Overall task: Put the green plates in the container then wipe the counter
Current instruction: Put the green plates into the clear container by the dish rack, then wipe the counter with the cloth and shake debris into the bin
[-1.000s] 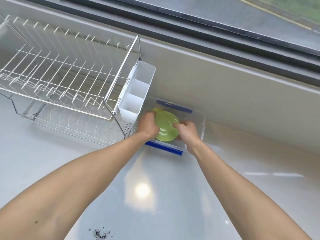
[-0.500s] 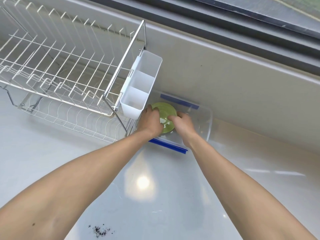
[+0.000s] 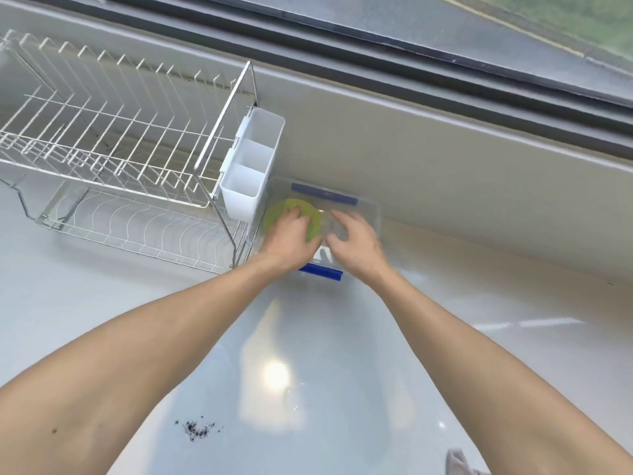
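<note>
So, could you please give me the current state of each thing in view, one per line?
green plates: in the container, under the left hand
container: open, no lid on
left hand: resting on the plates
right hand: empty, fingers curled over the container
dish rack: empty
white caddy: empty
counter: dark crumbs unwiped

I see clear plastic container (image 3: 371, 214) with blue plastic clips, glossy green plate (image 3: 274, 214) under my left hand (image 3: 287, 240); glossy smooth counter (image 3: 308, 337); white coated wire dish rack (image 3: 113, 159), matt white plastic caddy (image 3: 251, 169).
</note>
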